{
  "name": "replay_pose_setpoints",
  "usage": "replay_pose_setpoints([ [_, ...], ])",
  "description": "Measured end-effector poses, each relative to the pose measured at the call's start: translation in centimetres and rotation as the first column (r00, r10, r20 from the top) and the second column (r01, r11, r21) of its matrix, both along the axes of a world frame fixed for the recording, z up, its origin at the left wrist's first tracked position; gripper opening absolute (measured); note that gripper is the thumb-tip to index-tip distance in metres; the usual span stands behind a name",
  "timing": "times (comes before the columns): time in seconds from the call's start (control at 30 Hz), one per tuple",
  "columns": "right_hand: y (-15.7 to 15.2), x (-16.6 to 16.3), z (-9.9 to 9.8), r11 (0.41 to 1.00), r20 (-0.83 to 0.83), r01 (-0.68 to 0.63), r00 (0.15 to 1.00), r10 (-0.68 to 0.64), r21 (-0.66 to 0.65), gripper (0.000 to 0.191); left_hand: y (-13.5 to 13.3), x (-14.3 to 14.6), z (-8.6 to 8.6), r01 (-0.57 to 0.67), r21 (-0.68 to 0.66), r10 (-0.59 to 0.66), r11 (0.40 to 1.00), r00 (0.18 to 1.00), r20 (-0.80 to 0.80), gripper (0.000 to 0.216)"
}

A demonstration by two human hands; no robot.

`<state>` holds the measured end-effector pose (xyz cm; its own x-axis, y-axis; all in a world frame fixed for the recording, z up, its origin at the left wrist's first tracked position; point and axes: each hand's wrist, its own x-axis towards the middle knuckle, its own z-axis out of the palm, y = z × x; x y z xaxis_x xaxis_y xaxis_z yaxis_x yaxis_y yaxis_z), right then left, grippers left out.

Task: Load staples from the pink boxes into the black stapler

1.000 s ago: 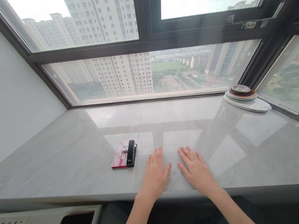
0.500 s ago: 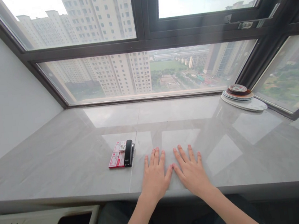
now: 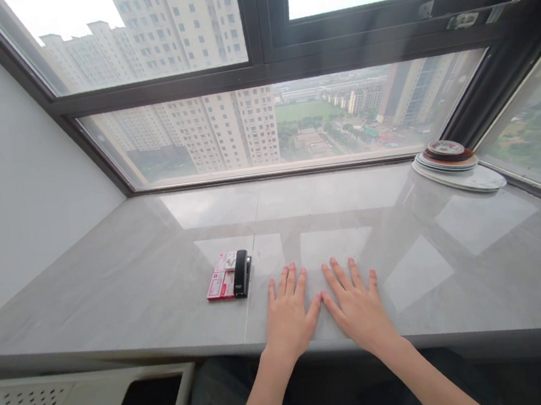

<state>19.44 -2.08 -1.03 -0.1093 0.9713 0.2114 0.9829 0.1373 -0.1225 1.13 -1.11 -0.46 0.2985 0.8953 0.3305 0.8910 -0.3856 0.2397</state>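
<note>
Head view: left hand (image 3: 289,318) and right hand (image 3: 362,315) lie palm-down on the table (image 3: 114,294), fingers spread wide, holding nothing. Thumb tips meet or nearly; can't tell which. Black stapler (image 3: 241,275) and pink-and-white boxes (image 3: 219,285) sit grouped near the left hand, off its outer side, not touched. A smaller box (image 3: 230,261) is on top of the others. Stack of round plates (image 3: 458,167) is well apart, far right.

To rest the hands well: palms flat, wrists loose, light pressure. Surface looks glossy, so leaning hard could slip. Give the stapler room on the left little-finger side.

Text: red marks and printed panels on the boxes, pale lettering on the stapler's near end. All too small to read; no brand call.
</note>
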Motion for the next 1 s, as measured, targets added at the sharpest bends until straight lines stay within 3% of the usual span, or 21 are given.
replay_pose_setpoints([
  [0.83, -0.1, -0.3, 0.6, 0.999, 0.019, 0.021, 1.000, -0.020, -0.038, 0.063, -0.1, 0.3, 0.8, -0.049, -0.067, 0.045, 0.997, 0.997, -0.062, 0.060],
  [1.0, 0.4, -0.1, 1.8, 0.998, -0.068, 0.034, 0.997, -0.037, -0.050, 0.059, 0.0, 0.4, 0.9, -0.043, -0.043, 0.041, 0.998, 0.998, -0.049, 0.059],
])
